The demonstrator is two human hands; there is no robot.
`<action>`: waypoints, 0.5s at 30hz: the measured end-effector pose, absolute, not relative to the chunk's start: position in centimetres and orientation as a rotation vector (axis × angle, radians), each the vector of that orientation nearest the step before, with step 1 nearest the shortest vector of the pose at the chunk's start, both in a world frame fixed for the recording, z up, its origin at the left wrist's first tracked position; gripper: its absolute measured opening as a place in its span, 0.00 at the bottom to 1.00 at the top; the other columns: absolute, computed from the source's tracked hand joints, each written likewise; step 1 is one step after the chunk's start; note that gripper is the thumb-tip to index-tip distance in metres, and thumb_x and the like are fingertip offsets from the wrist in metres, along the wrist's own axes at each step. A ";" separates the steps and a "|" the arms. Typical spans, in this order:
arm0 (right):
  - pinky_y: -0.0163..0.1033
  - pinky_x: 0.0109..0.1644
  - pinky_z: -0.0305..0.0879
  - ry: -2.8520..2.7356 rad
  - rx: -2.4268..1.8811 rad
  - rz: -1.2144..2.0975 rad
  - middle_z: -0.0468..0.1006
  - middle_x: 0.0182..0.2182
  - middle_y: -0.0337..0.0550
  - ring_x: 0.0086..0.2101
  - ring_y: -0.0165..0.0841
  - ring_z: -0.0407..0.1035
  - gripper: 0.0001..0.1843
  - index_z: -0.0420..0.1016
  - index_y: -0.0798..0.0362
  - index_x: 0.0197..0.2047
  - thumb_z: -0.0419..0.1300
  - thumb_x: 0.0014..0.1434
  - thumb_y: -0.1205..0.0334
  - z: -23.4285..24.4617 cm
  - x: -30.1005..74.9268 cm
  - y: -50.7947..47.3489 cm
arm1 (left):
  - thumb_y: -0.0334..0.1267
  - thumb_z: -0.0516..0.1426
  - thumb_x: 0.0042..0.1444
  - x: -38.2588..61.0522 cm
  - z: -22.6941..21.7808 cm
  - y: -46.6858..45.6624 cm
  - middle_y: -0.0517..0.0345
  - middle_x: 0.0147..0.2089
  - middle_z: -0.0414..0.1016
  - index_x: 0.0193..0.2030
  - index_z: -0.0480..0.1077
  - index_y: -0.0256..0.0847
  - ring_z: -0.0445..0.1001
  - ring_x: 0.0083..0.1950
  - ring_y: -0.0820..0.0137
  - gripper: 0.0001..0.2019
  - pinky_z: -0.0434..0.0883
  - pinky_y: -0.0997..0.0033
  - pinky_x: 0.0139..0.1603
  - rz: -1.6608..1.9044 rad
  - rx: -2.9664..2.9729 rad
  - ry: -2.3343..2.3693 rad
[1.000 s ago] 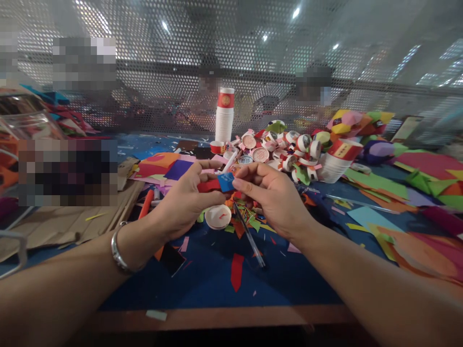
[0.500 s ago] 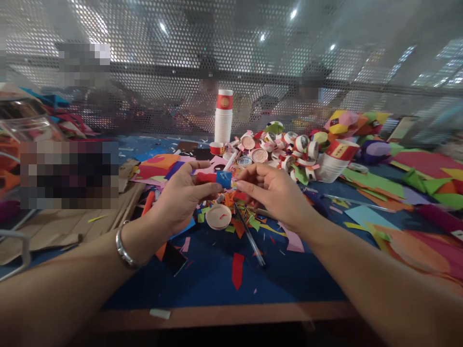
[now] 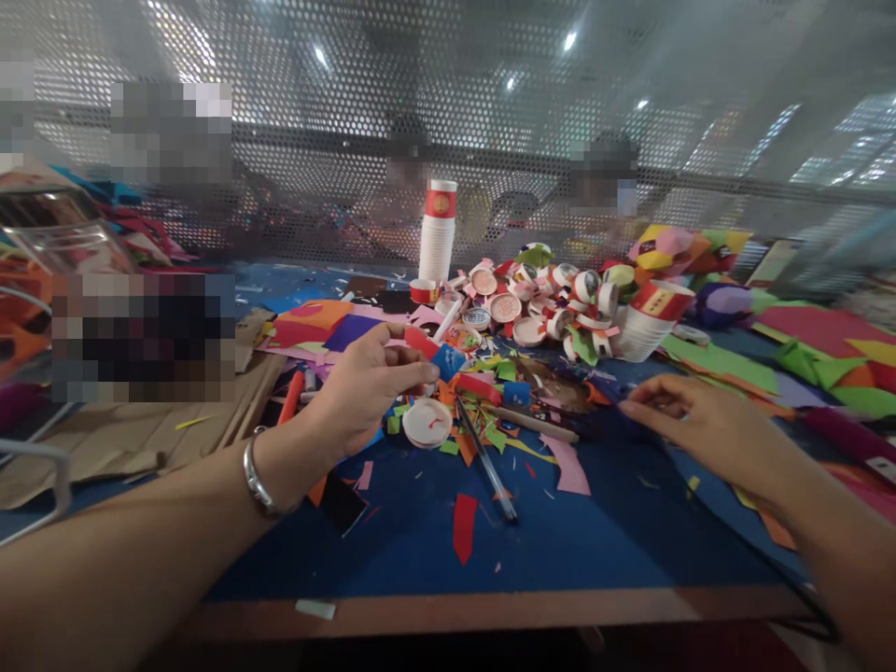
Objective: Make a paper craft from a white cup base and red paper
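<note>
Between the thumb and fingers of my left hand (image 3: 382, 378) is a small red-and-blue paper piece (image 3: 448, 362), its blue end pointing right. My right hand (image 3: 676, 403) is at the right, fingers curled on a blurred dark blue tool with a black cord (image 3: 760, 551); it looks like a glue gun (image 3: 620, 399), partly hidden by the fingers. A round white lid (image 3: 427, 423) lies below my left hand. Beside it a clear-barrelled pen (image 3: 494, 471) rests among paper scraps (image 3: 490, 434).
Behind stands a tall stack of paper cups (image 3: 438, 233), with a heap of cut cup rings and bases (image 3: 504, 306) beside it. Another cup stack (image 3: 651, 322) leans at the right. Cardboard (image 3: 175, 439) lies left, coloured sheets (image 3: 728, 359) right. A perforated metal screen (image 3: 315, 140) rises behind.
My right hand has left the red-and-blue piece and moved right to the dark blue tool. The black cord now shows. My left hand keeps the piece, tilted slightly downward.
</note>
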State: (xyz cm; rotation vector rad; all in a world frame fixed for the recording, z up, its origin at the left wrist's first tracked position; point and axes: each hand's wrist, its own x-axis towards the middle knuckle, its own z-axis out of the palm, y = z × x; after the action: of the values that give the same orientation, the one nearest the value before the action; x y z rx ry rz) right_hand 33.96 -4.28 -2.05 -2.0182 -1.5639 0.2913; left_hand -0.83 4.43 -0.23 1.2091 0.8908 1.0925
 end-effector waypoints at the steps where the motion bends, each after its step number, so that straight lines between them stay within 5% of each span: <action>1: 0.51 0.42 0.62 -1.520 -2.026 0.288 0.82 0.30 0.48 0.32 0.43 0.73 0.07 0.78 0.43 0.31 0.70 0.57 0.53 -2.4 34.2 -4.4 | 0.26 0.68 0.47 -0.8 -0.3 4.4 0.66 0.27 0.75 0.41 0.69 0.41 0.75 0.28 0.74 0.17 0.71 0.71 0.34 1.085 1.203 0.895; 11: 0.47 0.28 0.57 -1.235 -1.956 0.537 0.74 0.21 0.43 0.21 0.34 0.62 0.08 0.82 0.45 0.28 0.69 0.55 0.52 -3.2 34.0 -4.1 | 0.29 0.70 0.45 -0.8 -0.4 4.5 0.61 0.28 0.77 0.32 0.74 0.40 0.73 0.30 0.74 0.10 0.68 0.69 0.35 1.075 1.244 0.875; 15: 0.45 0.25 0.64 -1.299 -1.763 0.556 0.78 0.25 0.50 0.23 0.36 0.70 0.11 0.83 0.46 0.23 0.70 0.54 0.52 -3.6 34.7 -4.2 | 0.30 0.70 0.46 -0.8 -0.6 4.5 0.61 0.28 0.77 0.32 0.75 0.41 0.73 0.30 0.73 0.09 0.68 0.69 0.36 1.060 1.237 0.862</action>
State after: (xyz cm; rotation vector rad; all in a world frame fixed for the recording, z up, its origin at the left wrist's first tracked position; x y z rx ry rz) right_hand 34.75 -4.22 -3.60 -1.7633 -1.2985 0.5564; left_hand -0.83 4.53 -0.60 1.2365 0.8618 1.0598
